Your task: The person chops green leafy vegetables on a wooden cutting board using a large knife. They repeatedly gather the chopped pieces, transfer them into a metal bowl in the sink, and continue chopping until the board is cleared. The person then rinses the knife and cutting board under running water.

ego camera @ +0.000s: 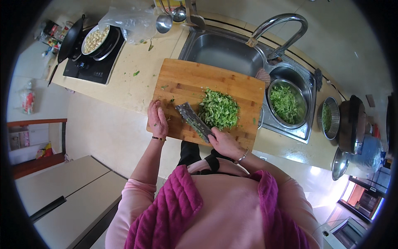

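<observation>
My right hand (224, 142) grips a cleaver, whose dark, wide blade (193, 121) has green bits stuck to it. The blade lies over the wooden cutting board (183, 73), just left of a heap of finely chopped leafy greens (219, 109). At the board's left edge rests my left hand (157, 119), holding nothing, its fingers close together and the thumb toward the board. More chopped greens (283, 102) fill a steel bowl (303, 119) in the small sink basin, to the right of the board. The board's far edge overlaps the larger sink basin (227, 49).
A curved faucet (279, 18) rises behind the sink. Ladles (164, 23) hang near a plastic bag (133, 23). Far left, a pan of pale pieces (96, 40) and a black wok (70, 40) stand by the cooktop (90, 71). A colander (335, 118) and rice cooker (351, 121) stand right.
</observation>
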Demonstrator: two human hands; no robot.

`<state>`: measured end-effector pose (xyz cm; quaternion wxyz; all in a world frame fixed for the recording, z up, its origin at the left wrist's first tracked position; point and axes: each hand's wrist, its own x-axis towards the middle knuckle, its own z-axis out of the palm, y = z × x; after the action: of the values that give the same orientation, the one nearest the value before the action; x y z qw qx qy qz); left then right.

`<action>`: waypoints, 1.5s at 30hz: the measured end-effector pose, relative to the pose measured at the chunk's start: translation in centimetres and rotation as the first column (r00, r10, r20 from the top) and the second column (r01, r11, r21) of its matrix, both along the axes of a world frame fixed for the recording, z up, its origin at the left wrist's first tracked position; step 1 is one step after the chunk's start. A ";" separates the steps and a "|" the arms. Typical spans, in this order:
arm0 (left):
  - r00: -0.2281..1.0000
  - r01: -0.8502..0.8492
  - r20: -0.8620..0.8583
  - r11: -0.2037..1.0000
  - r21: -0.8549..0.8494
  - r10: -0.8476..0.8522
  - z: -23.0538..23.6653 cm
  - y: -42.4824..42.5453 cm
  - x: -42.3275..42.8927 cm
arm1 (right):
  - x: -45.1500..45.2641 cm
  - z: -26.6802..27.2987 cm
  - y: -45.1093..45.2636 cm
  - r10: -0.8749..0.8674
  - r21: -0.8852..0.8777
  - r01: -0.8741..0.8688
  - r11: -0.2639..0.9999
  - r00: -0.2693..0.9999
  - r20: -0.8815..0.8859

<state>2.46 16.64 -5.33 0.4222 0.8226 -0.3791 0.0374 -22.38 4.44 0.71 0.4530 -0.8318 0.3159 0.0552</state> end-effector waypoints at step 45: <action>0.966 0.228 0.105 0.971 0.075 -0.235 -1.4 -6.6 -10.1 | -1.2 6.1 -6.0 0.129 -0.395 -0.274 0.877 0.925 -0.356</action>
<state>-7.66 10.01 -6.75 0.3757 0.7820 -0.4968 0.0226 -23.53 -1.54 6.84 0.1890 -0.9206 0.2997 0.1642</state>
